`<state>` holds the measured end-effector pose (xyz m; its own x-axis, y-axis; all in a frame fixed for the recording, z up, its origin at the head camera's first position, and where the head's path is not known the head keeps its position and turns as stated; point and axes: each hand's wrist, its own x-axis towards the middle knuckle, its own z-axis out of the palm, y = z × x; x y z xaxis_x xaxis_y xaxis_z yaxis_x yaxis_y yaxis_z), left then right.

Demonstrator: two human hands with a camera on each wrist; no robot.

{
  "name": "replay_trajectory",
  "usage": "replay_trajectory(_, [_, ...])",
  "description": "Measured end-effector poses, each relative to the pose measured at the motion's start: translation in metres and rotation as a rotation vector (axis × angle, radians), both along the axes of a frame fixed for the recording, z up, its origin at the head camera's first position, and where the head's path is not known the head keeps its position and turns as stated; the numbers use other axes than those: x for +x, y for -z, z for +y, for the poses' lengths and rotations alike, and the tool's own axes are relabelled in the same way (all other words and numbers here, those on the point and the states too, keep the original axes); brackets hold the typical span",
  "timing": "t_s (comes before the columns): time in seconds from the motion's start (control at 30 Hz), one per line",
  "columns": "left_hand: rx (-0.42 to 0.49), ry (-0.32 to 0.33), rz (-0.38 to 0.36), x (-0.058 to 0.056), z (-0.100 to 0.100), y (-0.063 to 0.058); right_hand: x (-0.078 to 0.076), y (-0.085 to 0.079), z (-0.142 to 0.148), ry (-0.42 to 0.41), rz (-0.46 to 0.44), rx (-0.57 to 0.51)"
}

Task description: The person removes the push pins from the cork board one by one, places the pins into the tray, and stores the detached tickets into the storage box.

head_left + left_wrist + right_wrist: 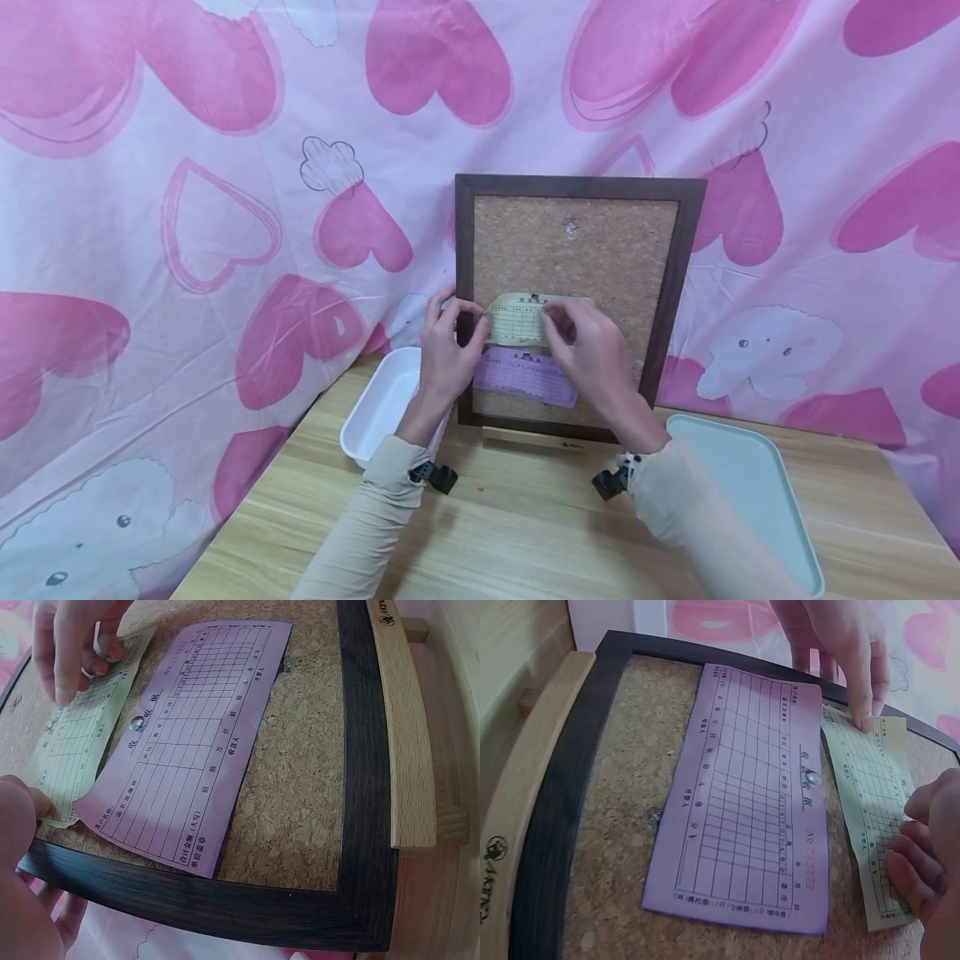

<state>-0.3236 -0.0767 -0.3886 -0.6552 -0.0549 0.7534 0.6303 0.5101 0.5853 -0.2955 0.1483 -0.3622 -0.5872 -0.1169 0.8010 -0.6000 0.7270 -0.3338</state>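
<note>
A pale yellow receipt slip (pixel 516 322) lies against a framed corkboard (pixel 577 258), just above a purple receipt slip (pixel 525 377). My left hand (pixel 448 343) pinches the left edge of the yellow slip beside the frame. Its thumb is on the slip's corner in the left wrist view, and other fingers reach behind the frame. The curled fingers of my right hand (pixel 596 350) meet on the right half of the yellow slip. A round clear pin (pixel 136 723) fixes the purple slip to the cork. Another shiny pin (pixel 51 724) sits on the yellow slip.
The board stands on a wooden base (pixel 536 439) on the table (pixel 517 533). A white tray (pixel 378 408) is at the left, partly behind my left arm. To the right lies a pale green tray (pixel 757 475). Behind everything hangs a pink heart-print cloth (pixel 420 150).
</note>
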Motion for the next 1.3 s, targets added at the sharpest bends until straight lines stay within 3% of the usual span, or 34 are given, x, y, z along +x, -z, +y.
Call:
replay_trajectory(0.43, [0.007, 0.011, 0.038, 0.0, 0.0, 0.0, -0.006, -0.009, -0.011, 0.022, 0.027, -0.03])
replay_trajectory(1.3, [0.01, 0.007, 0.024, -0.001, 0.0, 0.002, -0.012, -0.013, -0.017, 0.052, 0.038, -0.029])
